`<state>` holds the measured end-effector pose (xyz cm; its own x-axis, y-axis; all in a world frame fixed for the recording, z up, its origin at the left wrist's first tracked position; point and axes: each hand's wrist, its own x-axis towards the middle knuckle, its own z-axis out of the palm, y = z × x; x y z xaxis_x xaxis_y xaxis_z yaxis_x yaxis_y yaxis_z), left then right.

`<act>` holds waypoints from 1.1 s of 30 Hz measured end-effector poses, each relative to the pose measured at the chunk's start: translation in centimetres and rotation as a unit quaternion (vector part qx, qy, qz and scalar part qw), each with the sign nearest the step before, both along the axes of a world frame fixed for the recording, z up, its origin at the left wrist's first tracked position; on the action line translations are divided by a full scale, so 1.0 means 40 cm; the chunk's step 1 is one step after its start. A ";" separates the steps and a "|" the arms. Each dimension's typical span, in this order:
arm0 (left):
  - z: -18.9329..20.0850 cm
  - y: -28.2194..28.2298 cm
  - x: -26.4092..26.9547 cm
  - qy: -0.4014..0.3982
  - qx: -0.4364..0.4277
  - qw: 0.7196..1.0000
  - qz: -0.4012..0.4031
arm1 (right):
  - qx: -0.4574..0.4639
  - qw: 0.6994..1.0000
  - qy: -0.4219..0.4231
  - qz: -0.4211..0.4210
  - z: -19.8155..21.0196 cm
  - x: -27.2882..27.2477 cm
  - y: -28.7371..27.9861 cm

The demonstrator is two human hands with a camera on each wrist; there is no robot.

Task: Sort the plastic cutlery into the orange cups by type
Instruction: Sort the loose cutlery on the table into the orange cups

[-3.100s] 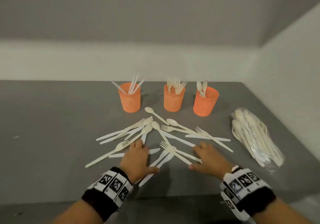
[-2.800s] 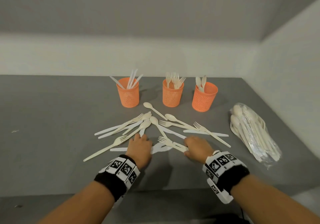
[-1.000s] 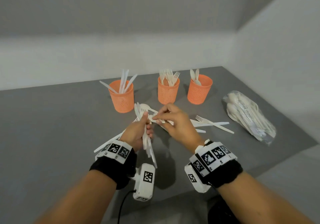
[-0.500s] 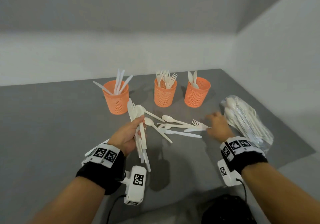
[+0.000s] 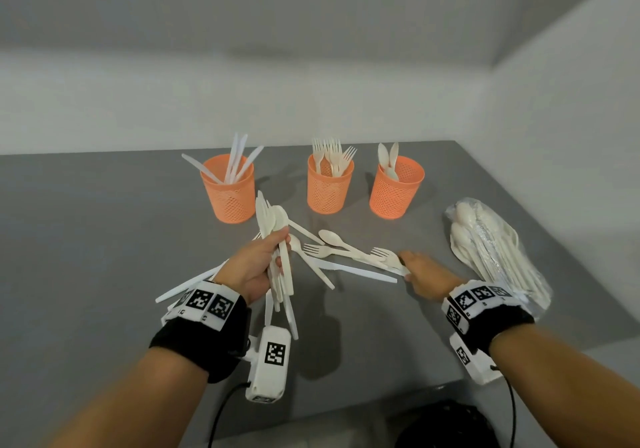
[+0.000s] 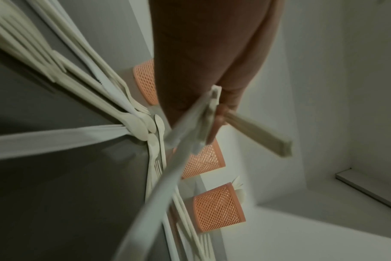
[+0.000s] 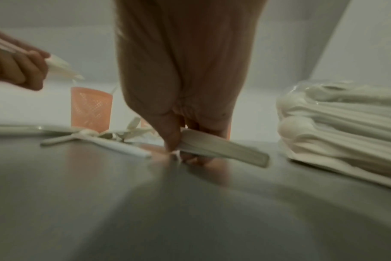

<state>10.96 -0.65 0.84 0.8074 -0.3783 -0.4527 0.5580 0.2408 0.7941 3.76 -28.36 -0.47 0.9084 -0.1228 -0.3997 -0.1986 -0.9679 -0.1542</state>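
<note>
Three orange mesh cups stand in a row at the back: the knife cup point(image 5: 228, 189), the fork cup point(image 5: 330, 186) and the spoon cup point(image 5: 396, 189). My left hand point(image 5: 277, 250) is raised above the table and grips a mixed bundle of cutlery point(image 5: 282, 267), spoon bowls pointing up. Its fingers point(image 6: 221, 114) curl round the handles. Loose spoons, forks and a knife point(image 5: 341, 252) lie fanned out on the grey table point(image 5: 104, 257). My right hand point(image 5: 403, 269) is down at their right ends, and its thumb and fingers point(image 7: 174, 134) pinch flat cutlery handles point(image 7: 223, 150).
A clear plastic bag of more cutlery point(image 5: 495, 257) lies to the right of my right hand, near the side wall. More white pieces point(image 5: 187, 283) lie under my left wrist. The table's front edge runs just below both wrists.
My right hand left the bundle, moved right to the loose pieces and now pinches their handles. The left hand keeps the bundle raised, slightly further up and left.
</note>
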 end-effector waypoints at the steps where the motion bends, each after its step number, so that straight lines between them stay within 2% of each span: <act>1: 0.000 -0.002 -0.002 0.004 0.000 1.000 0.003 | 0.002 1.000 0.005 0.008 0.012 0.002 0.002; 5: 0.009 -0.008 -0.011 0.025 -0.023 0.998 0.043 | -0.015 0.998 0.065 0.015 0.070 0.018 0.001; 8: 0.014 -0.006 -0.017 0.036 -0.036 0.997 0.063 | -0.072 0.991 0.111 -0.001 0.122 0.028 -0.003; 13: 0.020 -0.006 -0.033 0.047 -0.041 0.996 0.066 | -0.172 0.980 0.093 -0.029 0.149 0.059 0.007; 16: 0.024 -0.004 -0.040 0.043 -0.032 0.997 0.063 | -0.166 0.977 0.130 -0.038 0.157 0.068 0.020; 20: 0.022 0.008 -0.041 0.046 -0.029 0.996 0.071 | -0.186 0.975 0.105 -0.062 0.169 0.053 -0.008; 24: 0.023 0.005 -0.046 0.040 -0.012 0.997 0.063 | -0.187 0.972 0.130 -0.065 0.148 0.044 -0.013; 29: 0.022 -0.003 -0.047 0.027 0.009 0.999 0.038 | -0.135 0.975 0.157 -0.074 0.127 0.027 -0.038; 31: 0.019 -0.008 -0.044 0.030 0.006 0.999 0.036 | -0.050 0.987 0.107 -0.110 0.107 0.034 -0.054; 33: 0.018 -0.017 -0.044 0.036 0.002 0.999 0.033 | 0.039 0.993 0.008 -0.109 0.080 0.052 -0.046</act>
